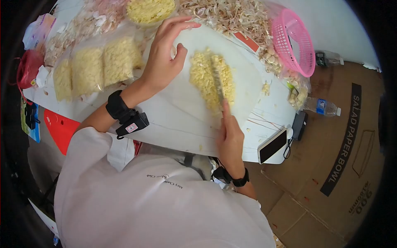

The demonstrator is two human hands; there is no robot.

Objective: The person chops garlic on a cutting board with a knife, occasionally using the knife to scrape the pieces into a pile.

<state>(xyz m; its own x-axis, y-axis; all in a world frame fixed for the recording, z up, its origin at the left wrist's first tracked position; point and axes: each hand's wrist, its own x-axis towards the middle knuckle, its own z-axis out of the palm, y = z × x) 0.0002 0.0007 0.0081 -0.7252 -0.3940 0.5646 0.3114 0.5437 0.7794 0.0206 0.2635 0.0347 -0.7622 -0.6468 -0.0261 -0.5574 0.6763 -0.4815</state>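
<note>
My right hand [231, 138] is closed round the handle of a knife [217, 77]. Its blade lies on a pile of chopped garlic [201, 80] and points away from me. The pile is spread over a white cutting board [173, 111]. To the left of the pile, my left hand [167, 51] is held over the board's left side with fingers bent and apart, holding nothing. Just beyond it stands a clear bowl [178, 12] filled with more chopped garlic. Bags of chopped garlic [87, 68] lie left of my left wrist.
Garlic skins [231, 16] are heaped along the far side of the table. A pink basket [292, 43] tilts at the right, near a bag of garlic cloves [298, 93]. A phone [273, 146] rests at the near right corner. Plastic bottles [326, 107] lie on cardboard [331, 165].
</note>
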